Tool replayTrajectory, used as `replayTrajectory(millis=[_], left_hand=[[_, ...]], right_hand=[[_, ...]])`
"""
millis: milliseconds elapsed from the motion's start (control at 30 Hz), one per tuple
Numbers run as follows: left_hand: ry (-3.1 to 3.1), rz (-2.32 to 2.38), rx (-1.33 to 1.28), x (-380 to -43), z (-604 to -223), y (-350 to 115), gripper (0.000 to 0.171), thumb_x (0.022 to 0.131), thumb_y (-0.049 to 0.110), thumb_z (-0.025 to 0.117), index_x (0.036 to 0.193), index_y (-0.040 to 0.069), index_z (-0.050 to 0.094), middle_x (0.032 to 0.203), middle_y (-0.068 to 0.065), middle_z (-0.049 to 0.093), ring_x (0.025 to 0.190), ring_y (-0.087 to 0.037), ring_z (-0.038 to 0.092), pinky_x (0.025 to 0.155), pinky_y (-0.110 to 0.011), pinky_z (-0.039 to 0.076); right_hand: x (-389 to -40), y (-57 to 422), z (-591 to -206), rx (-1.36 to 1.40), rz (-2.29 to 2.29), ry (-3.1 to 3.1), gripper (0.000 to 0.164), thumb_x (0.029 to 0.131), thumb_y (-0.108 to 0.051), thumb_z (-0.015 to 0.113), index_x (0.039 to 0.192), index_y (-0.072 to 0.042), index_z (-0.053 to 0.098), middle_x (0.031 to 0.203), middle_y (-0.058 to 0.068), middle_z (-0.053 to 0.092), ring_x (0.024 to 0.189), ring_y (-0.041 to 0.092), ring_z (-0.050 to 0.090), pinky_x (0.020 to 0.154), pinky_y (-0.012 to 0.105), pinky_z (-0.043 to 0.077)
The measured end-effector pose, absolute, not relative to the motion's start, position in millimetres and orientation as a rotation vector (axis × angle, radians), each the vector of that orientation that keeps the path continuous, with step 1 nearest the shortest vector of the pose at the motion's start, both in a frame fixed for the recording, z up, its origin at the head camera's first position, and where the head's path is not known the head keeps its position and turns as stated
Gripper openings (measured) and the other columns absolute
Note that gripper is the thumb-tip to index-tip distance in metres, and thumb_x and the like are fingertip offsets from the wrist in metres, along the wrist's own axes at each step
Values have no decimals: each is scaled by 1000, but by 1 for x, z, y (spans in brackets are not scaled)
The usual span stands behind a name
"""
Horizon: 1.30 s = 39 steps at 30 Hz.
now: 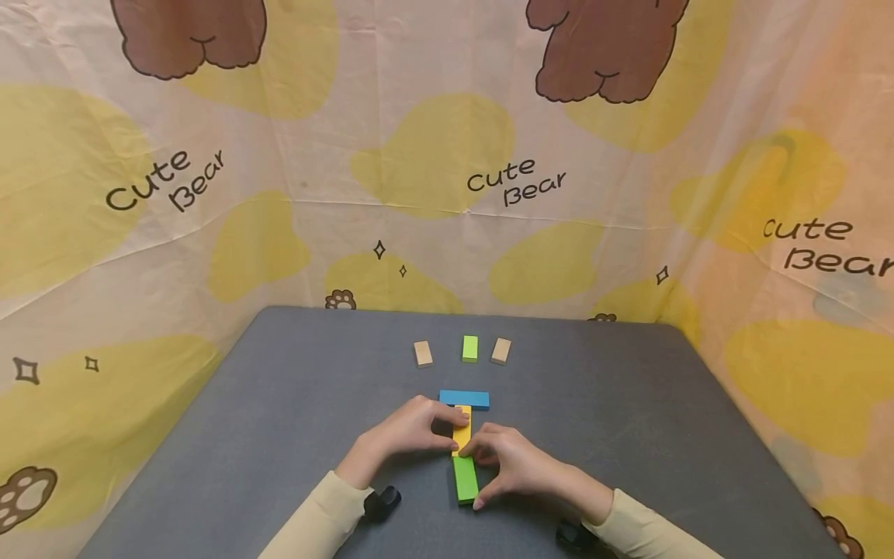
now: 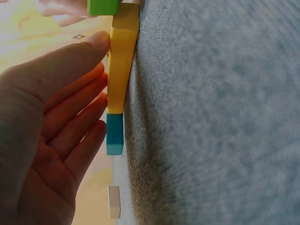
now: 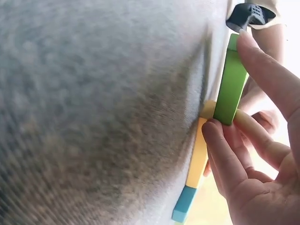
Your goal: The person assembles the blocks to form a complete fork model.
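Observation:
My right hand pinches a green block lengthwise, thumb at its near end and fingers at its far end. In the left wrist view the green block stands higher off the table than the yellow block. Bent over the yellow block, my left hand holds it, thumb on the left side and a fingertip reaching across its top. A blue block lies crosswise at the yellow one's far end, and the two look to be touching. Part of the yellow block is hidden by fingers.
Farther back lie a small wooden block, a light green block and another wooden block. They rest on a grey cloth-covered table. A printed curtain hangs behind it and at both sides.

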<state>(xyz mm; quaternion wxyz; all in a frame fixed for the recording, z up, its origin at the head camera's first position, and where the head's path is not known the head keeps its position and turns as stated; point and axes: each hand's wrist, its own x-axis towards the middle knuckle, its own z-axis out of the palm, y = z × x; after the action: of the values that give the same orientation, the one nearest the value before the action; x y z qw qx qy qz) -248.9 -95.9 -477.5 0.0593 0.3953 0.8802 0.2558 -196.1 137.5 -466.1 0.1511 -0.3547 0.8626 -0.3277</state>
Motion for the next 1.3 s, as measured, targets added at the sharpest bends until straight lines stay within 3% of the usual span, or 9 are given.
replayTrajectory(millis=[1300], left_hand=[[2672, 769, 1186, -247, -476, -95, 40, 84, 34, 74, 122, 23, 68, 121, 12, 69, 118, -7, 63, 101, -29, 52]], right_hand=[[-197, 133, -472, -1010, -917, 2523, 58, 59, -35, 91, 105, -14, 62, 97, -3, 55, 87, -1, 60, 77, 13, 54]])
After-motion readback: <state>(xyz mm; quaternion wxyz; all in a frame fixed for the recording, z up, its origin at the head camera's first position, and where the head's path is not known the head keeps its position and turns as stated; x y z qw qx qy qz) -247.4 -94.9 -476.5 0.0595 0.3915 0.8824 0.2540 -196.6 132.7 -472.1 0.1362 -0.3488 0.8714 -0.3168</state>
